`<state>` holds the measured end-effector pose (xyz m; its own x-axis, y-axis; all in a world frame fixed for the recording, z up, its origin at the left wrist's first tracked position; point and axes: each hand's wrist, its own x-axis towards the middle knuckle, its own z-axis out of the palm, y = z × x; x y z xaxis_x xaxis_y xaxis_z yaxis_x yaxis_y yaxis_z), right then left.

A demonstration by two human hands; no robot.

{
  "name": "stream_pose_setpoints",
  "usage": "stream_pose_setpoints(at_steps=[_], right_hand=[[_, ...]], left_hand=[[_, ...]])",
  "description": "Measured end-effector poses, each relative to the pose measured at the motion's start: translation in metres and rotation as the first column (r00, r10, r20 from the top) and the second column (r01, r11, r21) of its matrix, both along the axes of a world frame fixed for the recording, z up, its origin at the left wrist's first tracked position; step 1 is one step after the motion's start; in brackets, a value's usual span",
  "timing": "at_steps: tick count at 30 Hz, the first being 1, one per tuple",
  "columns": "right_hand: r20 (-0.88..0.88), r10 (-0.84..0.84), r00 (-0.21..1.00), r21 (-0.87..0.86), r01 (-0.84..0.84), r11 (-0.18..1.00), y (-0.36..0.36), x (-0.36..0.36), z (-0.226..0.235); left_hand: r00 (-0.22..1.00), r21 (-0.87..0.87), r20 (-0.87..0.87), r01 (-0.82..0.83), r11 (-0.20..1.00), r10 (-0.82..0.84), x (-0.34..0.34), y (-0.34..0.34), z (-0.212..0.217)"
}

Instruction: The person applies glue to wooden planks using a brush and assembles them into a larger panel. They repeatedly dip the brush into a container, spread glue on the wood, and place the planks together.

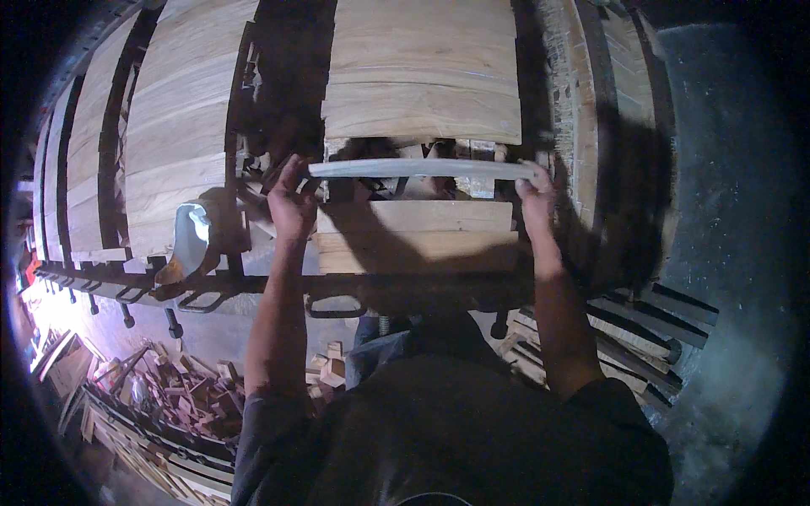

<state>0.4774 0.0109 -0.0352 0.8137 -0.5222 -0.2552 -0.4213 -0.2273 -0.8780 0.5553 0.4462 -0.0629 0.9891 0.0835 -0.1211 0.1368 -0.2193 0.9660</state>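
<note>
A narrow pale wooden strip point(422, 167) spans the gap between my two hands, edge toward me. My left hand point(293, 201) grips its left end, and my right hand point(537, 202) has its fingers closed round the right end. Beneath the strip is an opening between boards, with offcuts visible below. Two light wooden boards point(418, 236) lie side by side on the near side of that opening. On the far side, a panel of several boards point(422, 72) stretches away. The shadows of my arms fall across the near boards.
More board panels point(181, 126) lie to the left, separated by dark gaps. A cut-open whitish container point(196, 234) stands near their front edge. Metal handles point(336, 308) and bolts line the near rail. Wood scraps point(190, 392) are heaped lower left; stacked strips point(633, 337) lie right.
</note>
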Motion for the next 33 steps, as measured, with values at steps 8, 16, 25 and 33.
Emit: stream_pose_setpoints(at_steps=[8, 16, 25, 33], right_hand=[[-0.125, 0.166, 0.978, -0.35, -0.2, 0.915, -0.006, 0.004, -0.01], [-0.298, 0.33, 0.896, -0.47, -0.439, 0.766, -0.006, 0.007, 0.024], [0.017, 0.285, 0.958, -0.586, -0.221, 0.78, 0.058, 0.021, 0.086], [0.145, 0.694, 0.705, -0.41, -0.596, 0.69, 0.214, 0.02, 0.116]], left_hand=[[1.0, 0.132, -0.013, 0.016, 0.991, -0.014, -0.007, 0.002, 0.001], [0.715, 0.506, 0.68, -0.618, 0.602, 0.163, -0.079, 0.059, 0.117], [0.853, 0.311, 0.184, -0.522, 0.795, 0.488, -0.112, 0.216, 0.121], [0.885, 0.242, 0.1, -0.465, 0.852, 0.455, -0.11, 0.212, 0.13]])
